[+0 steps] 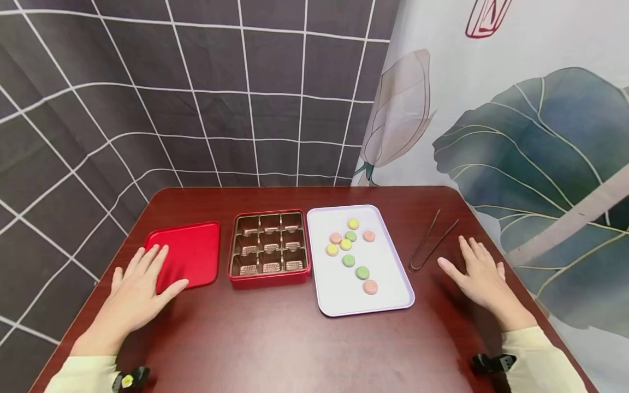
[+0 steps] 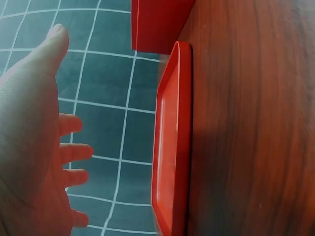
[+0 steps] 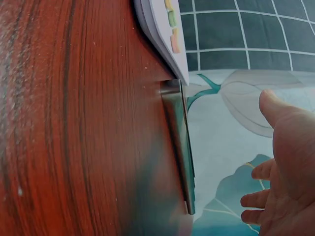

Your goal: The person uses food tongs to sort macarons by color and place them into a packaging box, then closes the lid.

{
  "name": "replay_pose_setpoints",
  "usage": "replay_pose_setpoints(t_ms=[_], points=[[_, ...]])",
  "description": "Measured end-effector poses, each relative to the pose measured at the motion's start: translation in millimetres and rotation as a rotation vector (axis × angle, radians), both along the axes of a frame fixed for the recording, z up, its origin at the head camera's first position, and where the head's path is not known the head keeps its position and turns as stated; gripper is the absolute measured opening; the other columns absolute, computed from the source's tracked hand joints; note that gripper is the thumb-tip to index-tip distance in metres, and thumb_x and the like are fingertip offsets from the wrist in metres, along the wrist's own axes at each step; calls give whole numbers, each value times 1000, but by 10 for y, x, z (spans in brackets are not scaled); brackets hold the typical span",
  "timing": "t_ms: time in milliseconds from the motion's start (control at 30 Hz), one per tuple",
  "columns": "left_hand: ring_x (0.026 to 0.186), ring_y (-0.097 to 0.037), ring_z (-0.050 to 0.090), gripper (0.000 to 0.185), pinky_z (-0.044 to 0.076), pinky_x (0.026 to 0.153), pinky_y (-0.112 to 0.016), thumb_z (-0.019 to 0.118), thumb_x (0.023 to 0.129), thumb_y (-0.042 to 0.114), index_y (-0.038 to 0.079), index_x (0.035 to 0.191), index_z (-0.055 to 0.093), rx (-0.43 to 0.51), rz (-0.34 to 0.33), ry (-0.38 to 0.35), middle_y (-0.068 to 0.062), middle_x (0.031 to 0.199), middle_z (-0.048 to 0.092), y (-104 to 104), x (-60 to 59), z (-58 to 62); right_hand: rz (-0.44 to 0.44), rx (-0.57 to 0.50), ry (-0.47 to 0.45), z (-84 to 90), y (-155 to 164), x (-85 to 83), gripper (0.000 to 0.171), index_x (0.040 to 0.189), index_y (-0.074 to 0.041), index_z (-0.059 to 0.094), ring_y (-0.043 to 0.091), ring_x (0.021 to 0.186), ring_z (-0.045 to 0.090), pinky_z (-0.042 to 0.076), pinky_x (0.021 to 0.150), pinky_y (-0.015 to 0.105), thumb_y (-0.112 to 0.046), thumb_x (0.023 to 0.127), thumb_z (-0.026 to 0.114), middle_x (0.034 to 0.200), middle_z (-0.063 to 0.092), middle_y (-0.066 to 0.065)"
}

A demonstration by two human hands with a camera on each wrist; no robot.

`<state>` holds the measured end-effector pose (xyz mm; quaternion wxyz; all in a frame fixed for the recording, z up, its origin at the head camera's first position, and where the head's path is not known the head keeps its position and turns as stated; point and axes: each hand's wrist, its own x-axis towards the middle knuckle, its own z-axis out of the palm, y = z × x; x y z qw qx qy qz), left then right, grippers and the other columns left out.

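Note:
My left hand (image 1: pixel 135 292) hovers with spread fingers over the near left side of a shallow red lid or tray (image 1: pixel 199 254); the left wrist view shows a gap between them. Beside it stands a red box (image 1: pixel 270 281) with a brown-gold insert of several square compartments, no macarons in them. A white tray (image 1: pixel 334 295) holds several small macarons (image 1: pixel 349 260) in yellow, green and pink. To its right lies a pair of thin metal tongs (image 1: pixel 415 267), arms spread away from me. My right hand (image 1: pixel 484 278), fingers apart, is just right of the tongs, above the table without touching them.
Everything lies on a dark red-brown wooden table (image 1: pixel 270 344). A dark grid-patterned curtain (image 1: pixel 211 109) hangs behind and to the left. On the right is a white curtain (image 1: pixel 442 33) with lotus prints, crossed by a pale bar (image 1: pixel 570 218).

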<state>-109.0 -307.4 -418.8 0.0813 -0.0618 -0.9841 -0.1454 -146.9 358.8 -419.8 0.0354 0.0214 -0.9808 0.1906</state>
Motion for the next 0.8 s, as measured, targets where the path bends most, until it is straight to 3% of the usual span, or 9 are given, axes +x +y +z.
replay_pose_setpoints(t_ms=[200, 367, 800], points=[[139, -49, 11, 91, 5, 96, -79, 59, 87, 56, 4, 152, 22, 6, -29, 24, -28, 149, 26, 95, -81, 21, 4, -3, -26, -22, -57, -75, 92, 152, 1, 9, 53, 139, 3, 0, 96, 80, -58, 93, 48, 151, 11, 37], [138, -50, 14, 92, 7, 99, -78, 59, 86, 59, 5, 152, 23, 17, -46, -1, -27, 150, 25, 253, -181, 28, 9, -2, -78, -53, -114, -165, 95, 152, 2, 9, 56, 137, 8, 4, 96, 79, -61, 92, 47, 150, 12, 38], [142, -43, 12, 94, 8, 103, -74, 52, 85, 68, 7, 152, 25, 24, -105, -39, -21, 155, 22, 785, -572, -64, -34, -10, -172, -155, -236, -406, 104, 150, 9, 7, 58, 134, 12, 10, 97, 79, -69, 90, 41, 148, 12, 41]])
